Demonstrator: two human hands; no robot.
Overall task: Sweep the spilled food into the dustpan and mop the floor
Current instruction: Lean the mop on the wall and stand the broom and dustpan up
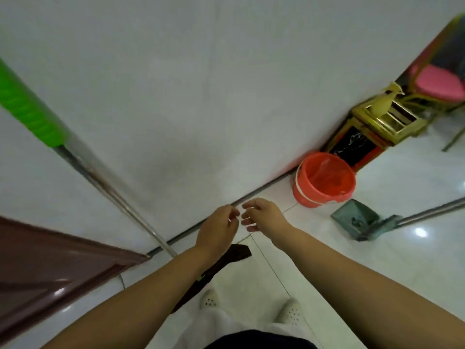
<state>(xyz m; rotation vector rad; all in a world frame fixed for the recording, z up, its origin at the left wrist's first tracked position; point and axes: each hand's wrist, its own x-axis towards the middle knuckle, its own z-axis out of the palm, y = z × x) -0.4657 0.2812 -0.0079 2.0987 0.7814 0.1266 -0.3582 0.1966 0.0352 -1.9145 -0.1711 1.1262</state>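
Head view. Both hands are held out over the floor (327,260), empty: the left hand (219,227) and right hand (264,215) hang with fingers loosely curled, fingertips nearly meeting. A pole with a green grip (27,109), probably the mop or broom, leans unheld against the wall (201,84); it could slide along the tiles and fall. The dustpan (357,220) lies just beside the red bucket (324,180), to the right. No spilled food is discernible. A dark flat piece (226,260) lies by the feet, a likely trip hazard when stepping toward the pole.
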